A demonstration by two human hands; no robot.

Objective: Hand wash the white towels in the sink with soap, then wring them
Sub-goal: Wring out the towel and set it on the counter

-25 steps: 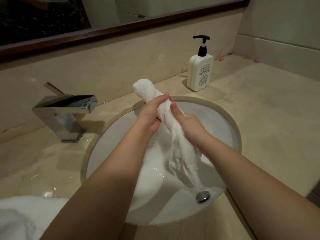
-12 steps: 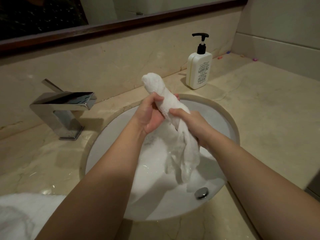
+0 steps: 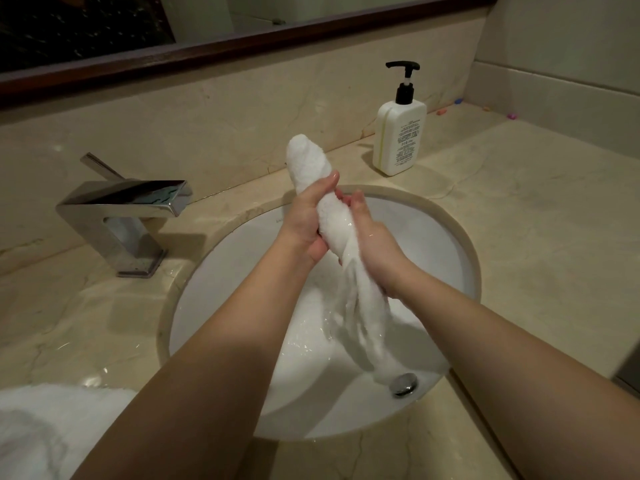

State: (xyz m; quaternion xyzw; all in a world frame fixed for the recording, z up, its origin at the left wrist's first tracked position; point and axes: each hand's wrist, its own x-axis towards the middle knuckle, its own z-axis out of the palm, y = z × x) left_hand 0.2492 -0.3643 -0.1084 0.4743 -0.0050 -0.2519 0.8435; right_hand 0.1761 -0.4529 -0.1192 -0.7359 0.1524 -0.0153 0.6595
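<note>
A wet white towel (image 3: 332, 220), twisted into a long roll, is held slanted above the round white sink (image 3: 450, 258). My left hand (image 3: 306, 223) grips the roll near its upper part, fingers curled round it. My right hand (image 3: 375, 244) grips it just below, on the right side. The towel's rounded top end sticks up past my left hand. Its loose lower end hangs into the basin, close to the metal drain plug (image 3: 403, 384). A second white towel (image 3: 52, 427) lies on the counter at the lower left.
A chrome faucet (image 3: 124, 216) stands left of the sink. A white pump bottle of soap (image 3: 398, 133) stands behind the sink on the beige marble counter (image 3: 536, 220). A wood-framed mirror runs along the back wall. Small coloured items lie in the far right corner.
Both hands have shifted their grip along the twisted towel and turned it. The roll has stretched longer, and its lower end now hangs down near the drain.
</note>
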